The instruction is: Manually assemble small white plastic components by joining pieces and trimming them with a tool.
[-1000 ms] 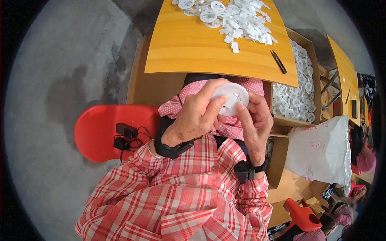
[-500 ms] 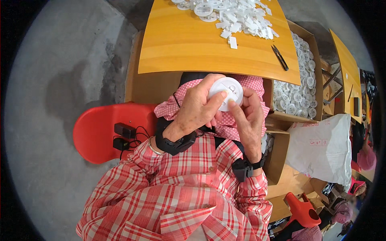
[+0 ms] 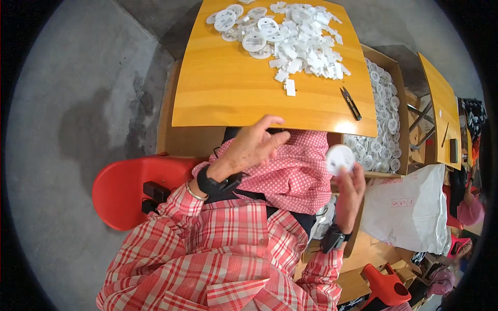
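Observation:
My right hand (image 3: 350,187) grips a round white plastic disc (image 3: 339,158) by its lower edge, thumb and fingers pinching it. The disc is held up to the right of my lap, close to the cardboard box (image 3: 402,111) full of similar white discs. Nothing is in my left hand (image 3: 250,147), whose fingers are parted, just short of the near table edge. On the yellow wooden table (image 3: 223,103) lie a pile of small white plastic pieces (image 3: 306,44) and several round discs (image 3: 254,41). A pair of black thread snips (image 3: 351,103) rests at the table's right side.
A white sack (image 3: 404,207) stands to the right, below the box. At my left is a red chair (image 3: 116,192) with small black devices (image 3: 155,192) on it. Farther right are another yellow table (image 3: 441,109) and a red stool (image 3: 384,287). People sit at the far right.
My hands have separated. The disc, earlier held between both hands, has moved right in my right hand, and my left hand has let go of it. The view has tilted, showing more of the table.

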`<move>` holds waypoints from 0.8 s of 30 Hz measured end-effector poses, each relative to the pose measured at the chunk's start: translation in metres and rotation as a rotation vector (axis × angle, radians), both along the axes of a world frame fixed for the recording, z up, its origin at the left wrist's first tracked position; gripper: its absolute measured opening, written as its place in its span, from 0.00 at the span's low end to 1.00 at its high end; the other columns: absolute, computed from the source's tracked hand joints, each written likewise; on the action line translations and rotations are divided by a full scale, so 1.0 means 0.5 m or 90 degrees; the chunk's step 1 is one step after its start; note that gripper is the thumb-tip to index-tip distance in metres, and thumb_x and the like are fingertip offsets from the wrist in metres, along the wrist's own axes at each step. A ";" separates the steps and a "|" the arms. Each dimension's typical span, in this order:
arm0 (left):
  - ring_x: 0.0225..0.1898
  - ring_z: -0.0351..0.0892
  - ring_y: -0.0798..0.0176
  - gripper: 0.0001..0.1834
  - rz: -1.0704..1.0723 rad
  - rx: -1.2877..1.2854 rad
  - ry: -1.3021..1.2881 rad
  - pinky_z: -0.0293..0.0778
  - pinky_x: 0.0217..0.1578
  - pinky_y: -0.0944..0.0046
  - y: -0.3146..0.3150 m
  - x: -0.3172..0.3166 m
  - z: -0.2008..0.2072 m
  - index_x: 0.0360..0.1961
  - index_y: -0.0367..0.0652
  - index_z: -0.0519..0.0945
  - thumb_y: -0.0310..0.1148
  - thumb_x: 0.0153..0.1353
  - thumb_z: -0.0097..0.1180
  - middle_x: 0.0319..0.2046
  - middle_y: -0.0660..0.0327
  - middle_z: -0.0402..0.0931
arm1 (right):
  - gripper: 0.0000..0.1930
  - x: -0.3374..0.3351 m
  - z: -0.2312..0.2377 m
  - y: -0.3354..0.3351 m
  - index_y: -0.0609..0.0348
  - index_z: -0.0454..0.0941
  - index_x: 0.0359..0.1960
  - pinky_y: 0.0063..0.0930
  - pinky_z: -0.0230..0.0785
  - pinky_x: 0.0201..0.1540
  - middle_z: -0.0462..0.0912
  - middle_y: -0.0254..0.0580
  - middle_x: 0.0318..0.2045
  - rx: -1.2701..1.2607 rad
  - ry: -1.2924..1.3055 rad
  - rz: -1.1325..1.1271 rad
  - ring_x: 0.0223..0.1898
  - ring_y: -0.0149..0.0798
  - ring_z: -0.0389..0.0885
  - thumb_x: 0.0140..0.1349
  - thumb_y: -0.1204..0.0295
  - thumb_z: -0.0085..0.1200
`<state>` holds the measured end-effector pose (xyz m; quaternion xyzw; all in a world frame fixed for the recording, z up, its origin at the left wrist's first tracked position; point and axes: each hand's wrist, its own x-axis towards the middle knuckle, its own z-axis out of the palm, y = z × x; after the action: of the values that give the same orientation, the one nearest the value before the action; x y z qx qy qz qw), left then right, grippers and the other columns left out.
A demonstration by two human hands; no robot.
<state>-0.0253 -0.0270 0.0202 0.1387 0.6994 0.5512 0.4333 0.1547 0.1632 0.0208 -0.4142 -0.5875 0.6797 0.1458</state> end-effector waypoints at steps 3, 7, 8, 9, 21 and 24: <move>0.18 0.76 0.63 0.16 0.050 -0.044 0.171 0.71 0.22 0.64 0.001 -0.053 -0.048 0.43 0.41 0.74 0.42 0.61 0.54 0.16 0.58 0.74 | 0.09 0.109 -0.052 0.072 0.57 0.73 0.43 0.12 0.61 0.30 0.76 0.27 0.29 -0.030 -0.010 -0.138 0.28 0.19 0.71 0.61 0.73 0.52; 0.25 0.77 0.63 0.13 0.047 -0.175 0.388 0.72 0.28 0.63 0.028 -0.127 -0.066 0.40 0.42 0.76 0.39 0.61 0.53 0.23 0.56 0.77 | 0.12 0.348 -0.215 0.142 0.59 0.73 0.44 0.16 0.61 0.23 0.76 0.32 0.25 -0.111 -0.122 -0.291 0.21 0.23 0.70 0.60 0.69 0.55; 0.25 0.77 0.63 0.13 0.045 -0.176 0.388 0.72 0.28 0.63 0.037 -0.136 -0.072 0.40 0.42 0.76 0.39 0.61 0.53 0.23 0.56 0.77 | 0.13 0.403 -0.261 0.140 0.59 0.72 0.43 0.16 0.61 0.21 0.75 0.32 0.23 -0.127 -0.156 -0.322 0.20 0.23 0.70 0.60 0.68 0.56; 0.26 0.77 0.60 0.12 0.053 -0.150 0.435 0.72 0.29 0.61 0.038 -0.142 -0.085 0.40 0.42 0.76 0.39 0.61 0.54 0.25 0.55 0.77 | 0.08 0.429 -0.291 0.125 0.57 0.72 0.33 0.18 0.62 0.21 0.74 0.31 0.21 -0.176 -0.205 -0.364 0.20 0.25 0.70 0.59 0.68 0.55; 0.38 0.72 0.43 0.24 -0.054 -0.189 0.633 0.69 0.38 0.51 0.142 -0.146 -0.127 0.49 0.38 0.67 0.39 0.55 0.59 0.35 0.46 0.70 | 0.07 0.613 -0.456 -0.023 0.59 0.71 0.27 0.23 0.58 0.13 0.78 0.42 0.20 -0.281 -0.449 -0.420 0.11 0.29 0.64 0.58 0.72 0.55; 0.39 0.71 0.41 0.25 -0.073 -0.243 0.611 0.70 0.40 0.50 0.149 -0.144 -0.132 0.49 0.38 0.67 0.39 0.55 0.59 0.37 0.44 0.69 | 0.07 0.604 -0.444 -0.031 0.56 0.68 0.29 0.22 0.58 0.14 0.79 0.45 0.21 -0.260 -0.423 -0.435 0.12 0.29 0.65 0.57 0.73 0.55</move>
<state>-0.0971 0.0473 -0.0458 0.3324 0.8988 0.2637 0.1105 0.4566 0.1475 -0.2011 -0.7961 -0.2885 0.5257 0.0813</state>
